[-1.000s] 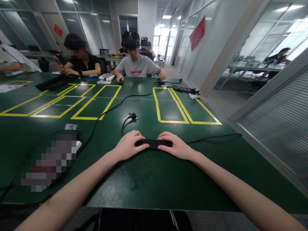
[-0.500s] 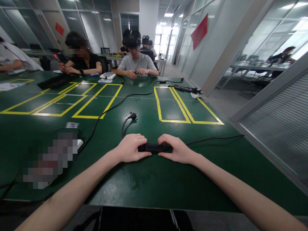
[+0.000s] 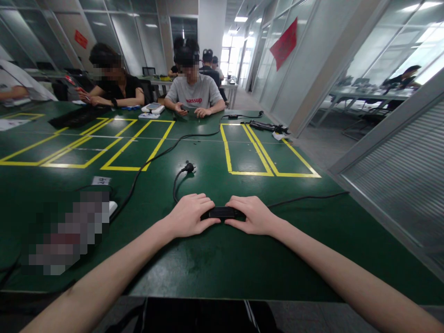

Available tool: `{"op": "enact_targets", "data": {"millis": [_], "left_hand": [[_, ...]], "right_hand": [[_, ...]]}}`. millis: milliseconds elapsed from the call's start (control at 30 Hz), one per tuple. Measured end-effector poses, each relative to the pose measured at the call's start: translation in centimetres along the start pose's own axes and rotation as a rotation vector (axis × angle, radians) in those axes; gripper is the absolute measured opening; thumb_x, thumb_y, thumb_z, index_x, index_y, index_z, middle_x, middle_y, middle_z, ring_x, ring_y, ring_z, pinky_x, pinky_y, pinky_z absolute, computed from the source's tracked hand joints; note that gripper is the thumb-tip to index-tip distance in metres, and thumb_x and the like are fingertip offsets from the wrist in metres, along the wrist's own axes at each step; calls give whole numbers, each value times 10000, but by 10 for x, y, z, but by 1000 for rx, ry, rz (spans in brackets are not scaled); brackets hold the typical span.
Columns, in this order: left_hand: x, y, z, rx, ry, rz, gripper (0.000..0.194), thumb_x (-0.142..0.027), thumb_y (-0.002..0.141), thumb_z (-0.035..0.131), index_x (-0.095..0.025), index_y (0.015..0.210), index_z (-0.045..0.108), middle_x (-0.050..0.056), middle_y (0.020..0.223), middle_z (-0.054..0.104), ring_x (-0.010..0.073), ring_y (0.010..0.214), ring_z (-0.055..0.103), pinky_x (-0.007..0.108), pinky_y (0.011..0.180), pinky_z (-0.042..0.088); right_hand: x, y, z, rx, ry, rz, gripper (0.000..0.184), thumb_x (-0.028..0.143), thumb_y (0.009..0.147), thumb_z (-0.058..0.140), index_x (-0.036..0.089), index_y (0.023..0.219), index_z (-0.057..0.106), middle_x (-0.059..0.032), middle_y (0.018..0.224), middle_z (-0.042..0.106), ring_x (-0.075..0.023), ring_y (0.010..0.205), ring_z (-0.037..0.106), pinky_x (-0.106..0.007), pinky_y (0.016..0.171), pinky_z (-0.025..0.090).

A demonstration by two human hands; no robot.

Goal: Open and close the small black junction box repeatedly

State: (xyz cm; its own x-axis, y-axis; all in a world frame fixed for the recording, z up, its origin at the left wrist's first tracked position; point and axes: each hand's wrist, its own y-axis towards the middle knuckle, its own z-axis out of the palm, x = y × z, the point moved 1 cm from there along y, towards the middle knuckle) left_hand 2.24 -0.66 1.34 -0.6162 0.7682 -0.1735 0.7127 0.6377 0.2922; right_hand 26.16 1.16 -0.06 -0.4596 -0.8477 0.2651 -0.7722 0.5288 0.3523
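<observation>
A black power adapter point(image 3: 222, 212) lies lengthwise across the green table in front of me. My left hand point(image 3: 191, 215) is closed round its left end, with the thumb along the near side and the fingers over the far side. At the other end my right hand point(image 3: 251, 215) grips it the same way, and the middle stays visible between the thumbs. A black cord with a plug point(image 3: 189, 168) curls out beyond my left hand. From behind my right hand a thin cable point(image 3: 308, 198) runs off to the right.
Yellow tape outlines point(image 3: 251, 174) mark the green table point(image 3: 215, 273). A long black cable point(image 3: 166, 151) crosses it to a blurred-out item point(image 3: 69, 233) on the left. A black folded stand point(image 3: 268, 126) lies at the far right. Across the table sit people, one in a grey shirt point(image 3: 194, 91).
My fingers have closed more fully over both ends of the adapter, the right hand's most clearly. Across the table, the person in grey has raised a dark object in one hand. The view has shifted slightly.
</observation>
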Motion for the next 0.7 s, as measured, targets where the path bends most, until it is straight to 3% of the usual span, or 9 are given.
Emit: {"op": "enact_targets", "data": {"millis": [100, 200, 367, 533, 700], "left_hand": [[0, 0, 1, 9, 0, -15, 329, -481, 1021, 546, -179, 911, 615, 47, 851, 684, 204, 810, 639, 305, 708, 464], [-4, 1, 3, 3, 5, -22, 320, -481, 988, 579, -176, 1074, 628, 65, 952, 700, 224, 884, 659, 331, 771, 498], [-15, 6, 11, -50, 99, 46, 522, -418, 956, 646, -166, 1393, 512, 112, 1158, 698, 267, 1031, 666, 386, 857, 511], [-17, 8, 13, -142, 207, 133, 379, -288, 997, 574, -140, 1344, 538, 138, 1216, 705, 273, 1053, 668, 405, 859, 512], [-19, 8, 11, -174, 234, 185, 380, -213, 976, 567, -115, 1341, 537, 138, 1225, 719, 274, 1064, 665, 424, 924, 501]], "right_hand": [[-1, 1, 0, 13, -60, 1, 317, 457, 1018, 551, 166, 955, 659, -59, 816, 693, -180, 694, 633, -283, 622, 389], [-1, 2, 1, 22, -110, 21, 400, 482, 1049, 480, 174, 868, 660, -62, 757, 689, -179, 673, 622, -290, 628, 369], [-1, 4, 3, 53, -98, 132, 532, 453, 1100, 286, 185, 814, 645, -61, 725, 682, -171, 661, 601, -288, 641, 351], [0, 9, 1, 91, -17, 273, 715, 491, 1101, 74, 196, 689, 579, -68, 664, 636, -166, 603, 539, -301, 625, 319], [-4, 10, 1, 138, 136, 404, 744, 586, 1081, 69, 220, 538, 421, -20, 511, 467, -139, 487, 401, -308, 571, 288]]}}
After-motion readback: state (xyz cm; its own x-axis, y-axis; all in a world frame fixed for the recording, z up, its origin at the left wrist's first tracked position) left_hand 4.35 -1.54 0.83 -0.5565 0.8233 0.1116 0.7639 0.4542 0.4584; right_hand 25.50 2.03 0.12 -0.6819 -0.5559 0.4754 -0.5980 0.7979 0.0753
